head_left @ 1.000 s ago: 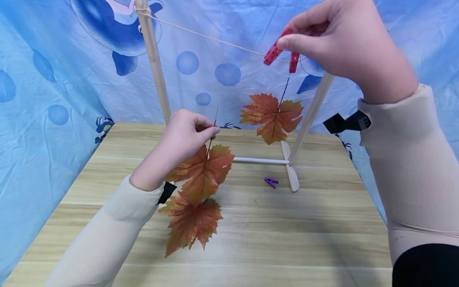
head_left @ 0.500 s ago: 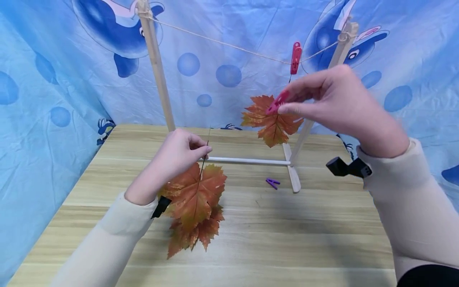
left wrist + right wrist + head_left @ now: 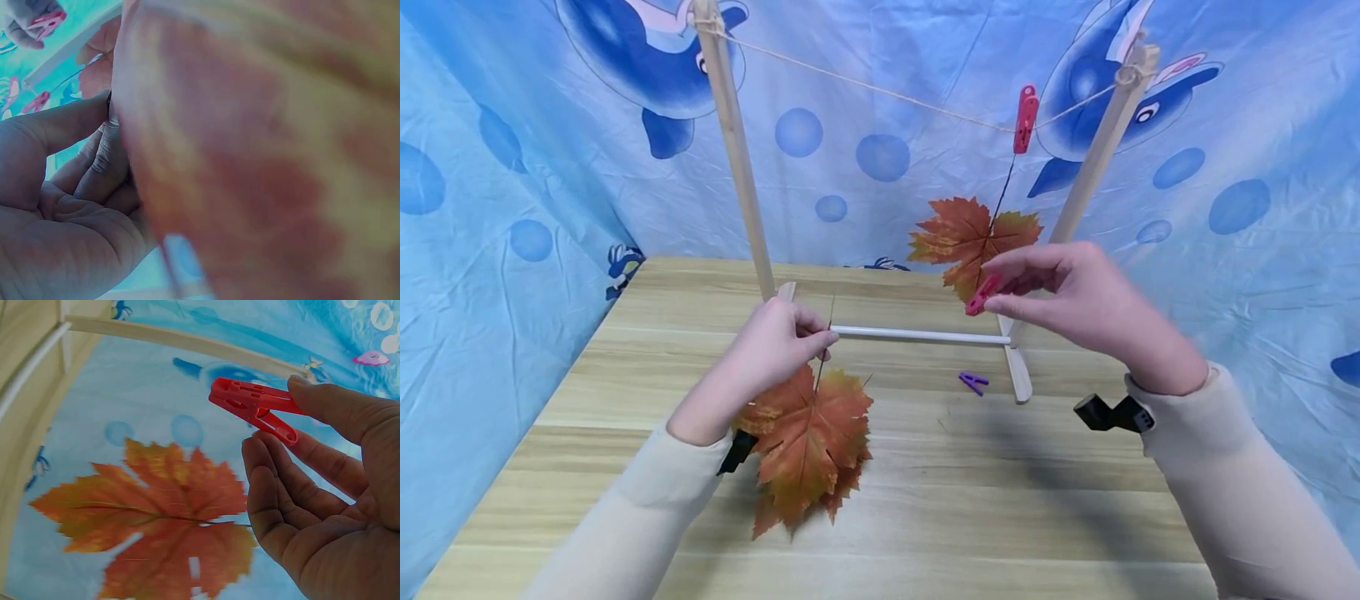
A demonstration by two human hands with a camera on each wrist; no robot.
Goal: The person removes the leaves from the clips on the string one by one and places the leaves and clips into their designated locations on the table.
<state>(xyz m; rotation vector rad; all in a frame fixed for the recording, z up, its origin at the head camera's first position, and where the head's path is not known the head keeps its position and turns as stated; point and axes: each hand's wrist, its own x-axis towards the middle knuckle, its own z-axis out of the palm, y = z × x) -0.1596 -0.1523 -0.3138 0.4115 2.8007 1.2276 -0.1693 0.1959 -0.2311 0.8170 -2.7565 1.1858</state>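
Observation:
The left hand (image 3: 760, 362) pinches the thin dark stem of an orange maple leaf (image 3: 812, 425); more leaf shows under it. In the left wrist view that leaf (image 3: 250, 156) fills much of the picture beside the hand (image 3: 69, 187). Between thumb and fingers the right hand (image 3: 1082, 300) holds a red clothespin (image 3: 982, 295), seen in the right wrist view as a red clothespin (image 3: 250, 403) with its jaws closed. Behind that hand hangs another maple leaf (image 3: 958, 233), its stem held on the string (image 3: 865, 85) by a second red clothespin (image 3: 1026, 121).
A wooden frame has a left post (image 3: 737, 158), a right post (image 3: 1101, 150) and a white bottom rod (image 3: 917, 335). On the wooden table (image 3: 1000, 517) lies a purple clothespin (image 3: 973, 382), near the frame's right foot (image 3: 1019, 375). A blue patterned cloth (image 3: 580, 167) hangs behind.
The right hand has come down from the string with a red clothespin, leaving the other one on the string. The left hand has lowered with its leaf, moving slightly left.

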